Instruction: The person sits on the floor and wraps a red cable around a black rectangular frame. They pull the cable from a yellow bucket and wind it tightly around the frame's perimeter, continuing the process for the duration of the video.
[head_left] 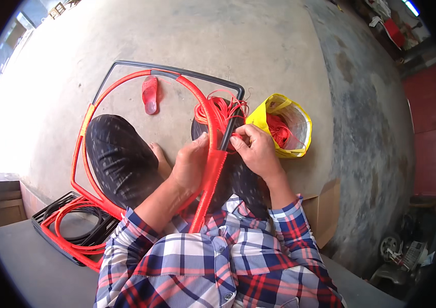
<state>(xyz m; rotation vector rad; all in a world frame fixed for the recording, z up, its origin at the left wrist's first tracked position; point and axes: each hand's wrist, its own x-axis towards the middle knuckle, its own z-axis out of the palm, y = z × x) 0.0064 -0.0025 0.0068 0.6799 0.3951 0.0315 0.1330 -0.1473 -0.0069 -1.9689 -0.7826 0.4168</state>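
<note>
A large frame of black tube, with a round hoop (111, 84) joined to it, stands across my lap, much of it wound in red plastic strip. My left hand (191, 163) grips the frame's right side from the inner side, its fingers partly hidden behind the red winding (214, 169). Just outside that side, my right hand (259, 154) pinches red strip against the black tube (226, 137), where the winding ends. A loose bundle of red strip (219, 114) lies over my right knee, beyond both hands.
A yellow bag (259, 116) holding more red strip stands open at the right. A red slipper (150, 95) lies on the concrete floor ahead. Left of me are black and red coils (79, 218) on another black frame. Cardboard (325, 213) stands at the right.
</note>
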